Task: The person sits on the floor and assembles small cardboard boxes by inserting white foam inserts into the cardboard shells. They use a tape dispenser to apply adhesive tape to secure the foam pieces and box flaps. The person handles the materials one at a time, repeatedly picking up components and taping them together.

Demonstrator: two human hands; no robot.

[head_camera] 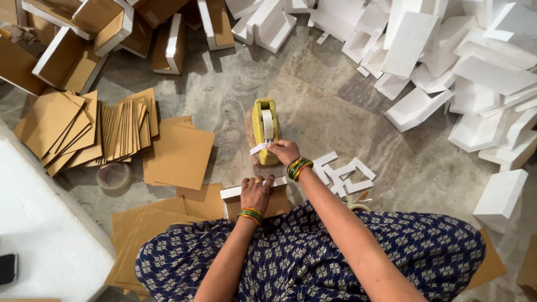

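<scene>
Tape [259, 149]: white strip drawn off the yellow dispenser [264, 130] on the floor [313, 112], free end pinched in the right hand [283, 151], fingers pressed together on it. Left hand [256, 193] curled down over the top edge of a small box [254, 197], white foam and brown card, just in front of the lap; fingers closed on the rim, holding it steady.

Judged best to do well:
- Pull straight and level toward the box, not sideways, to keep the strip from twisting or sticking to itself.
- Keep only the very end pinched, leaving clean adhesive for the joint.
- Tear against the dispenser's edge with a short downward snap; dispenser likely to tip otherwise.
- Hold the box square and firm with the left hand while laying the strip across foam and card together.

Around: card sheets [179, 154] fanned to the left, foam pieces [414, 106] heaped to the right, small foam offcuts [344, 173] just beside the right wrist, a spare roll [113, 175] near the card.
</scene>
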